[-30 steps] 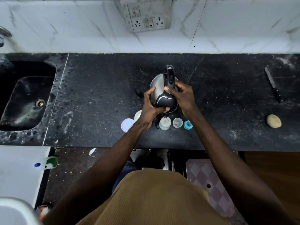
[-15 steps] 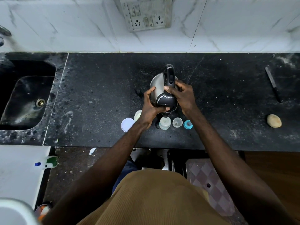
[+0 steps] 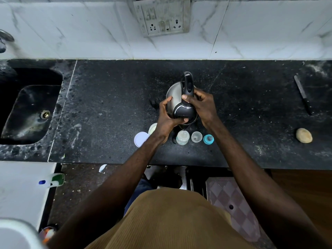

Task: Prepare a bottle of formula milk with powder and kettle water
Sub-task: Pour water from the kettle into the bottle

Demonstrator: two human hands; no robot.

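Observation:
A steel kettle with a black handle and lid is tilted toward me over the black counter. My right hand grips its handle. My left hand is pressed against its side and lid. A thin stream of water runs from the spout into the open clear baby bottle standing below. Right of the bottle sit a clear cap and a teal teat ring. To the left are a powder tub, partly hidden by my wrist, and its white lid.
A sink is set in the counter at the left. A knife and a potato lie at the far right. A wall socket panel is behind the kettle. A spray bottle rests on a white surface at lower left.
Hardly anything has moved: both hands keep the kettle tilted in the same place over the bottle.

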